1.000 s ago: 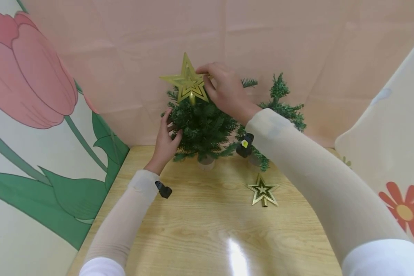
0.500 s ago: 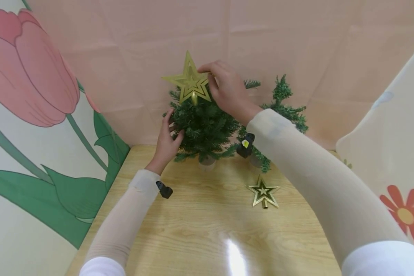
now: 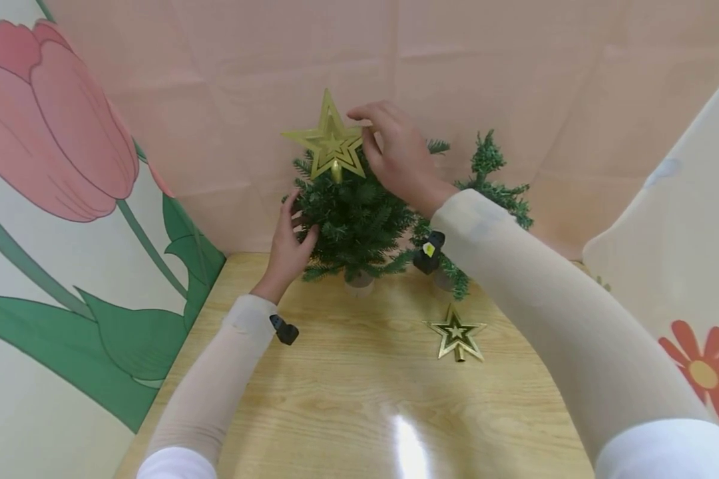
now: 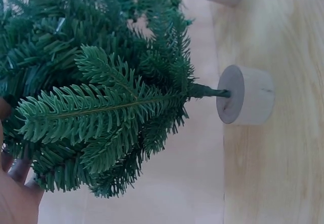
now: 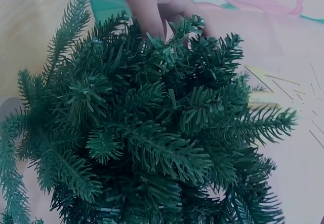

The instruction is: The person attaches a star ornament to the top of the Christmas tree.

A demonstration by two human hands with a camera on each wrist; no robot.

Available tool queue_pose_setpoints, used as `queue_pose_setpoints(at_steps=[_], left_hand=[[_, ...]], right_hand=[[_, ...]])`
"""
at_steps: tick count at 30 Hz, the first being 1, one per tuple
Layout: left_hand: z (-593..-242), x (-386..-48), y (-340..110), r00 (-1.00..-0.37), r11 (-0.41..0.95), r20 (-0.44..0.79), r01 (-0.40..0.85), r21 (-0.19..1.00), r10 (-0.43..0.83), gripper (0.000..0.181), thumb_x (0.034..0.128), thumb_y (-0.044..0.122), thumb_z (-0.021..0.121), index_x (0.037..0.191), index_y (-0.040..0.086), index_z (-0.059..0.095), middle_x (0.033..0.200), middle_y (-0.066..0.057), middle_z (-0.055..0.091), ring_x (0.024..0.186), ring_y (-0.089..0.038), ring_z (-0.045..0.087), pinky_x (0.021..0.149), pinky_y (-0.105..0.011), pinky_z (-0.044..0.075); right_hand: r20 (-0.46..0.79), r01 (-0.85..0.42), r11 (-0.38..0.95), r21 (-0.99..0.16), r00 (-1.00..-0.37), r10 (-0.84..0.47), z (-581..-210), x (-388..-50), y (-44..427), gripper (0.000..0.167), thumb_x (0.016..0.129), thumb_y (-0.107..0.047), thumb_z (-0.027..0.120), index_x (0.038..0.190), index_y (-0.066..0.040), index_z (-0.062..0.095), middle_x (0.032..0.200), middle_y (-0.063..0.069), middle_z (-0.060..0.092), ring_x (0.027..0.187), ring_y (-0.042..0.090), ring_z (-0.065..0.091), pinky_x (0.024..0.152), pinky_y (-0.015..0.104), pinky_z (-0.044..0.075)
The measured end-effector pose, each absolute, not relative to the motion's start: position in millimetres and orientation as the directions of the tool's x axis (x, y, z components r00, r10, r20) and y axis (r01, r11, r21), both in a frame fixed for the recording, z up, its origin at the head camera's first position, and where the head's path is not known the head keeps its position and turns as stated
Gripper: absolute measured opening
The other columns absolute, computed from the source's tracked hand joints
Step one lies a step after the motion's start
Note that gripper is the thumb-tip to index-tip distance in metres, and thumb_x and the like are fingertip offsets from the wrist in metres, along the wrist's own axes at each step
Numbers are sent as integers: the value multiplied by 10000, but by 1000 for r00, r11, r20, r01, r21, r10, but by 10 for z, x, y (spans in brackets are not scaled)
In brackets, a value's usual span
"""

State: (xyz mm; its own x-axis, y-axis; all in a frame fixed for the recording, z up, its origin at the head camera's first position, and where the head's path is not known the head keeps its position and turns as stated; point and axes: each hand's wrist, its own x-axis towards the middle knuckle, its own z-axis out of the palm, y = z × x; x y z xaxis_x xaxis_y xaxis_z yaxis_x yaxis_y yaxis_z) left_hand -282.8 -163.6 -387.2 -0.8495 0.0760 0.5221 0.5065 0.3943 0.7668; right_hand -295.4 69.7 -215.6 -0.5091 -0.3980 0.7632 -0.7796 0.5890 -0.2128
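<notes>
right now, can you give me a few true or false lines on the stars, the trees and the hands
1. A gold star points upward at the top of the left-hand tree. True.
2. Both trees wear a star on top. False: the right-hand tree shows none.
3. The second star lies on the table. True.
4. Both hands are down at the second star. False: the left hand is at the left-hand tree's branches, and the right hand is up by the gold star.
</notes>
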Motion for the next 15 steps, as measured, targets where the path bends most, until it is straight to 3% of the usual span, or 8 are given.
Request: queue_pose_setpoints(at_steps=[6, 14, 15], left_hand=[[-3824, -2794, -1626, -819, 448, 570, 535, 716, 66, 687, 991, 170, 559, 1559, 276, 187, 1506, 3, 314, 1232, -203, 486, 992, -458, 423], [-3759, -2648, -1622, -790, 542, 611, 534, 649, 46, 694, 985, 174, 539, 1552, 333, 172, 1506, -66, 292, 1272, -261, 426, 996, -497, 387], [-3756, -2637, -1623, -788, 554, 615, 530, 642, 40, 689, 985, 189, 534, 1552, 332, 169, 1506, -63, 294, 1275, -253, 418, 992, -494, 388]], right_hand=[[788, -786, 576, -225, -495, -366, -2124, -2890, 798, 329, 1016, -154, 505, 1338, -140, 571, 1288, 13, 566, 1205, 127, 505, 1001, 291, 409], [815, -815, 498, -296, -487, -314, -2142, -2709, 996, 404, 1007, -161, 542, 1409, -131, 513, 1411, 23, 491, 1326, 104, 401, 1093, 269, 303], [817, -820, 486, -304, -487, -310, -2154, -2670, 1037, 413, 1005, -156, 545, 1415, -126, 505, 1425, 23, 479, 1335, 104, 391, 1059, 274, 343]])
